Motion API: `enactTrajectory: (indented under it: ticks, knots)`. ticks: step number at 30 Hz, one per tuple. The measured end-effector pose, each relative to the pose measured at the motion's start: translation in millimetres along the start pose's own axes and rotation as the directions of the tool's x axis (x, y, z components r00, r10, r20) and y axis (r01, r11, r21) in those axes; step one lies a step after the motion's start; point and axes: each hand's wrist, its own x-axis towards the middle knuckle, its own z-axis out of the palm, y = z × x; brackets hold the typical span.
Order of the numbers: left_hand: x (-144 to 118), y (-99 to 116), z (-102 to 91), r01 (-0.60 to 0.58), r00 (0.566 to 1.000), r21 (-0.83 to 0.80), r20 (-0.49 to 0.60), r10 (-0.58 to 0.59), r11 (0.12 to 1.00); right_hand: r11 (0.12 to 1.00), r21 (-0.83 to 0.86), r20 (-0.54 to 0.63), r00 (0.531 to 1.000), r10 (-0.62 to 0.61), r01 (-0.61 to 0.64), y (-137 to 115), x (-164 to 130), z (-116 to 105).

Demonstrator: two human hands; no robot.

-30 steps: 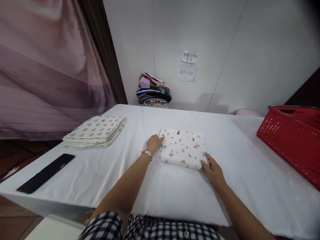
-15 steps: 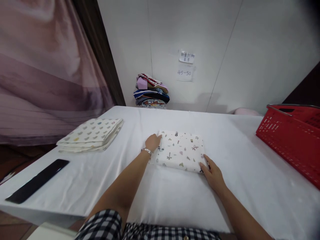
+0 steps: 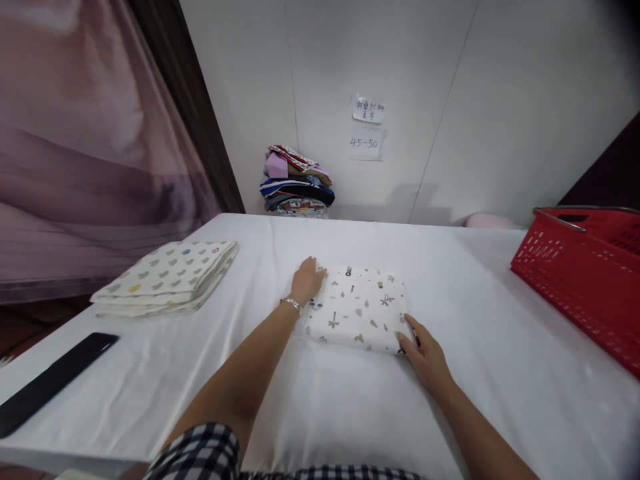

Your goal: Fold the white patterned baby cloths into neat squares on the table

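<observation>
A folded white cloth point(image 3: 357, 310) printed with small leaf, starfish and dot shapes lies flat in front of me on the table. My left hand point(image 3: 306, 283) rests against its left edge near the far corner, fingers stretched forward and thumb touching the cloth. At the near right corner is my right hand point(image 3: 424, 353), its thumb and forefinger apart and touching the edge; its other fingers are partly hidden. Clear film-like material shows beside the cloth's left edge, below my left wrist.
Another folded cloth point(image 3: 170, 273) with grey prints lies left on the white-covered table point(image 3: 350, 413). Nearer is a flat black object point(image 3: 55, 383). A fabric stack point(image 3: 297, 183) stands by the wall behind. A red basket point(image 3: 575, 273) sits at right.
My left hand's fingers have straightened and reach forward along the cloth's edge. My right hand stays at the near right corner. The view has shifted slightly.
</observation>
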Motion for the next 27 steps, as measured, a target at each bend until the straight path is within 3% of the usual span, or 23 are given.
enactTrajectory:
  ticks: [4, 9, 12, 14, 17, 22, 27]
  knots:
    - [3.2, -0.5, 15.7, -0.051, 0.989, 0.025, 0.138, 0.047, 0.998, 1.0, -0.012, 0.008, 1.0, -0.008, 0.008, 1.3, 0.4, 0.2]
    - [2.9, -3.7, 20.8, -0.05, 0.989, 0.027, 0.141, 0.046, 0.998, 0.984, -0.174, 0.026, 0.999, -0.042, 0.046, -6.8, -2.3, -3.6]
    - [2.7, -4.2, 20.2, -0.057, 0.99, 0.023, 0.133, 0.053, 0.998, 0.93, -0.329, -0.002, 0.985, -0.171, 0.161, -20.1, -5.8, -8.2]
    - [2.8, -4.3, 20.6, -0.063, 0.99, 0.023, 0.125, 0.059, 0.998, 0.879, -0.384, -0.003, 0.951, -0.308, 0.283, -30.1, -6.2, -10.2]
    - [2.8, -4.7, 21.5, -0.066, 0.991, 0.023, 0.121, 0.063, 0.998, 0.799, -0.415, 0.101, 0.895, -0.435, 0.436, -39.0, -0.7, -8.3]
    - [2.2, -5.3, 20.8, -0.055, 0.991, 0.013, 0.12, 0.053, 0.998, 0.788, -0.428, 0.35, 0.885, -0.306, 0.442, -29.4, 14.0, 4.4]
    - [1.9, -6.1, 20.5, -0.044, 0.993, -0.001, 0.109, 0.044, 0.999, 0.787, -0.45, 0.355, 0.893, -0.277, 0.423, -22.8, 14.8, 10.3]
